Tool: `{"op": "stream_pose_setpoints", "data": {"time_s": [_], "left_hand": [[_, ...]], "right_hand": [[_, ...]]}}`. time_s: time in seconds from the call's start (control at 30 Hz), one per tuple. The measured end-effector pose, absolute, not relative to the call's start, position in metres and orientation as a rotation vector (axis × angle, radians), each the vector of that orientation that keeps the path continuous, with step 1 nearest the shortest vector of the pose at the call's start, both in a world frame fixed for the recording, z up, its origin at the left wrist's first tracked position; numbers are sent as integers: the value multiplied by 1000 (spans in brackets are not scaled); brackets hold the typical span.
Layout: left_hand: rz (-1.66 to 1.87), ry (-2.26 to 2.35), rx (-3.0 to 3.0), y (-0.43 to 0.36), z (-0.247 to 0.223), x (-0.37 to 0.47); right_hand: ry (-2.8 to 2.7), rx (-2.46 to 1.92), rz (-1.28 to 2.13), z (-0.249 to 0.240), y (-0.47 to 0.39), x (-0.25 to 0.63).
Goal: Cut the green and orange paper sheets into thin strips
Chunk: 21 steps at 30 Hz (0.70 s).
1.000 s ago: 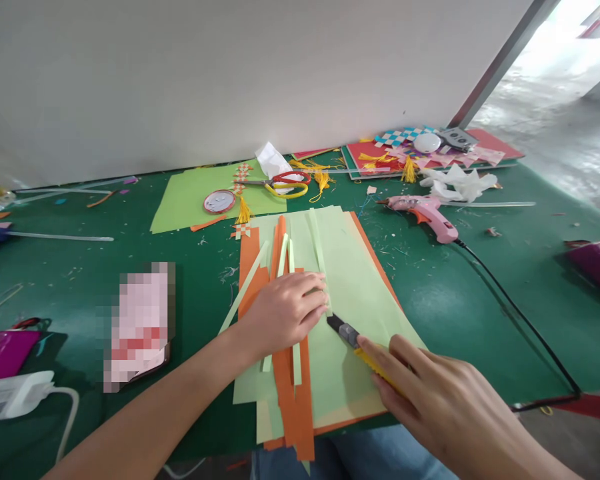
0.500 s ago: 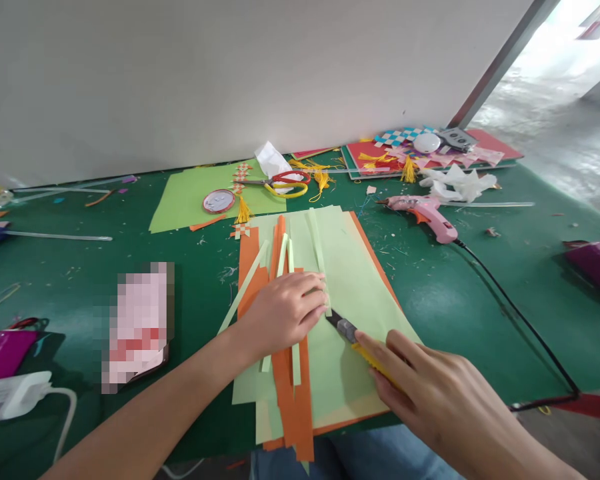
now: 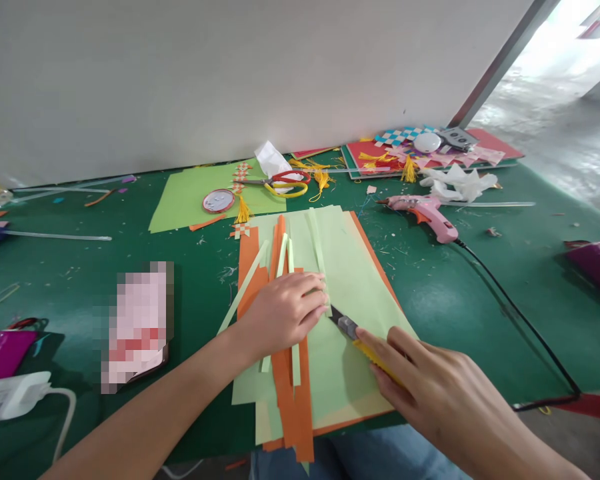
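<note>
My left hand (image 3: 283, 310) lies flat on a stack of pale green paper (image 3: 350, 280) and orange paper (image 3: 250, 257), pinning cut strips (image 3: 285, 257) of both colours. My right hand (image 3: 437, 393) grips a yellow utility knife (image 3: 363, 340). Its blade tip rests on the green sheet just right of my left fingertips.
A pink glue gun (image 3: 427, 217) with a black cord (image 3: 520, 313) lies to the right. Red-handled scissors (image 3: 283, 180), a round tape tin (image 3: 219, 201), yellow tassels and woven paper pieces sit behind. A phone (image 3: 137, 327) and a white charger (image 3: 13, 395) lie left.
The knife and my right hand have shifted slightly forward along the green sheet, toward my left fingertips. My left hand has stayed put.
</note>
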<state>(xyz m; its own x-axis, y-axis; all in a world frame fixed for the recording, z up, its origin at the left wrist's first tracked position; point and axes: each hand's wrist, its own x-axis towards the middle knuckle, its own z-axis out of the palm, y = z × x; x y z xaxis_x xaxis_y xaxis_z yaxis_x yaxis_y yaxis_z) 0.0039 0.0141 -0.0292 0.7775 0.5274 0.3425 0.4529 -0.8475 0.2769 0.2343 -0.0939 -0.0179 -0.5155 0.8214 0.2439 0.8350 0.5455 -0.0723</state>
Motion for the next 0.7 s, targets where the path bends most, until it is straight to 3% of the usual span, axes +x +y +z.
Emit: {"op": "stream_pose_setpoints", "data": {"time_s": [0.7], "left_hand": [[586,775,2797,15,-29,2]], "right_hand": [[-2538,-1392,-115,-14,-88,232]]}}
